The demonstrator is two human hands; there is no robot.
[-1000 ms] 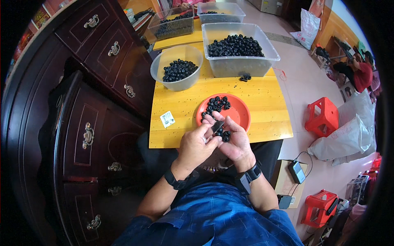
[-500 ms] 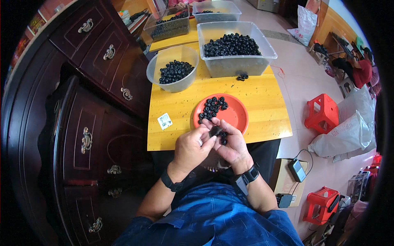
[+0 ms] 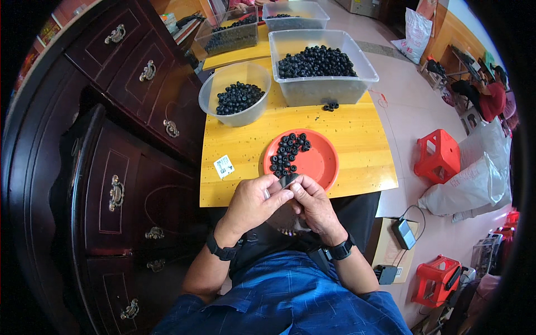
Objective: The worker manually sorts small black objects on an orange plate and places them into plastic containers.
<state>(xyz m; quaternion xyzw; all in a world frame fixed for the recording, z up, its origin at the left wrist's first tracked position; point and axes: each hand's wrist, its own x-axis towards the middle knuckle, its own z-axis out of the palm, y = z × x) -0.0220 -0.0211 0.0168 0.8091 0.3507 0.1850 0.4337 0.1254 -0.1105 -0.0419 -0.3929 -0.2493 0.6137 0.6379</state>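
Both my hands meet just over the near rim of a round red plate [image 3: 324, 159]. My left hand [image 3: 251, 205] pinches a small dark piece [image 3: 287, 180] between thumb and fingers; its exact kind cannot be made out. From the other side my right hand [image 3: 319, 211] grips the same piece with thumb and forefinger, its other fingers curled under. Whatever lies inside the right palm is hidden. Small black ring-shaped parts [image 3: 287, 151] lie in the plate's left half, right beyond my fingertips.
On the yellow table [image 3: 357, 145] stand a round clear tub [image 3: 206, 95] and a large clear bin [image 3: 329, 89], both holding black rings. A few loose rings [image 3: 330, 106] lie before the bin. A dark wooden cabinet [image 3: 151, 190] flanks the left; red stools [image 3: 438, 153] stand right.
My right hand has turned from palm up, with several black rings showing in it, to curled fingers gripping the dark piece. The rings in that palm no longer show.
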